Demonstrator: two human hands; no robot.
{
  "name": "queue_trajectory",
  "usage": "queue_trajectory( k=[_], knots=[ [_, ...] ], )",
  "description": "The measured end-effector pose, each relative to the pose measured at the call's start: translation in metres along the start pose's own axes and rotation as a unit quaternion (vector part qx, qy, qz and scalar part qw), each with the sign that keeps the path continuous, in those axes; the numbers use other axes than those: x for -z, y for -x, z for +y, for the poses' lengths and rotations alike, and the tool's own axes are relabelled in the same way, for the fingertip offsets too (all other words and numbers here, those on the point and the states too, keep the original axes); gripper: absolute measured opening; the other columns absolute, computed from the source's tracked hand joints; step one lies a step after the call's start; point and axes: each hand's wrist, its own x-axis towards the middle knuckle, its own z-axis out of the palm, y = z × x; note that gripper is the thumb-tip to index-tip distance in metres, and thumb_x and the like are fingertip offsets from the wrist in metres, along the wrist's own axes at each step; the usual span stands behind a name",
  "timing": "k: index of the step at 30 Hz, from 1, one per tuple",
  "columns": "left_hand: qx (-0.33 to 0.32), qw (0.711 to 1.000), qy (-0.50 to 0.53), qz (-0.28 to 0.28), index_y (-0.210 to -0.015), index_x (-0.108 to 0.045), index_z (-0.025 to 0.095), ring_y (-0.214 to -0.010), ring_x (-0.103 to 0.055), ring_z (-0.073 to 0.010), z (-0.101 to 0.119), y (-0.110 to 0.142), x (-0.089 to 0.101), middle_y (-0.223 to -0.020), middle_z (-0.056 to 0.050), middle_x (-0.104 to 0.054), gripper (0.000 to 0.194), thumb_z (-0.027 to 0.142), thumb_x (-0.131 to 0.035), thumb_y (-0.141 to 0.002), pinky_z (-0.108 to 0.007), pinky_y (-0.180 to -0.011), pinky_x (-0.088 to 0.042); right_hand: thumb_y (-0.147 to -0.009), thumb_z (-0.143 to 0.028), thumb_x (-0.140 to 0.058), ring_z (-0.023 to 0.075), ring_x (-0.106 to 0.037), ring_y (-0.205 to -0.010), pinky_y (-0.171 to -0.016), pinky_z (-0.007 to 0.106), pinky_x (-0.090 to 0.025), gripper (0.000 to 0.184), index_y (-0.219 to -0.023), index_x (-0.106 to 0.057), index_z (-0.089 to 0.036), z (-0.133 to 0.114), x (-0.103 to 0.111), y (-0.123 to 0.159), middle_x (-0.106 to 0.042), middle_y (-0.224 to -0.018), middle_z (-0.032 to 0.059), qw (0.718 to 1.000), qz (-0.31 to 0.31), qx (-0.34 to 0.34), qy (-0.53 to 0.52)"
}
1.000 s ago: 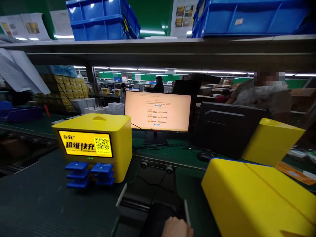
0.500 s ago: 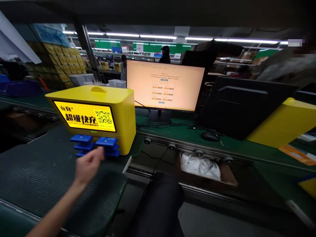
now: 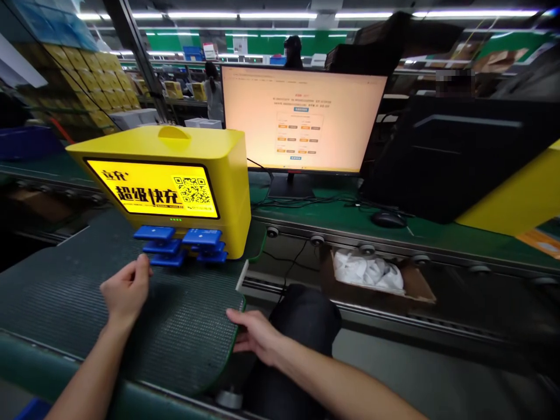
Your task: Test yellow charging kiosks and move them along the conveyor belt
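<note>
A yellow charging station (image 3: pixel 205 151) with a lit screen and QR code stands on a dark ribbed mat (image 3: pixel 175 326). Several blue power banks (image 3: pixel 181 244) stick out of its slots below the screen. My left hand (image 3: pixel 126 290) hovers just in front of the lower left power bank, fingers loosely curled, holding nothing. My right hand (image 3: pixel 254 335) rests flat on the mat's right front edge, fingers apart, beside my dark trouser knee (image 3: pixel 306 315).
A lit monitor (image 3: pixel 301 119) stands behind the station on the green belt (image 3: pixel 332 219), with a black mouse (image 3: pixel 388 219) and a black monitor back (image 3: pixel 459 157) to the right. A cardboard box of white cloth (image 3: pixel 371 274) sits under the belt. Another yellow unit (image 3: pixel 516 198) is at far right.
The camera tilted down and closer. My left hand came up toward the power banks, then drew back slightly. My right hand has come to rest on the mat's edge.
</note>
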Motion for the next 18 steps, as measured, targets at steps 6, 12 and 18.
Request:
queue_trajectory(
  k=[6,12,18],
  knots=[
    [0.018,0.997,-0.069,-0.036,-0.079,-0.059,0.011,-0.064,-0.048,-0.0096,-0.003,-0.001,0.005,-0.056,0.006,-0.046,0.022,0.028,-0.046,-0.086,-0.016,-0.064,-0.031,-0.07,-0.046,-0.066,0.0142,-0.053,-0.053,-0.053,0.024,-0.041,0.029,-0.062,-0.063,-0.019,0.009,-0.002,-0.003,-0.059,-0.063,0.0014,0.998,0.046,-0.001,-0.046],
    [0.052,0.986,-0.143,-0.069,-0.086,-0.061,0.012,-0.072,-0.053,-0.0153,-0.025,-0.011,0.007,-0.065,0.002,-0.053,0.041,0.041,-0.032,-0.092,-0.02,-0.062,-0.031,-0.063,-0.053,-0.07,0.0111,-0.051,-0.049,-0.047,0.021,-0.04,0.042,-0.066,-0.064,-0.011,0.011,0.034,0.025,-0.058,-0.06,0.0035,0.999,0.026,-0.019,-0.033],
    [0.084,0.965,-0.23,-0.092,-0.114,-0.056,0.011,-0.115,-0.041,-0.0321,-0.067,-0.044,0.007,-0.122,-0.015,-0.05,0.044,0.038,-0.03,-0.091,-0.041,-0.092,-0.034,-0.065,-0.057,-0.07,0.0158,-0.058,-0.061,-0.054,0.022,-0.045,0.041,-0.068,-0.066,-0.017,0.029,0.106,0.073,-0.06,-0.064,0.003,0.996,0.046,-0.068,-0.019]
  ],
)
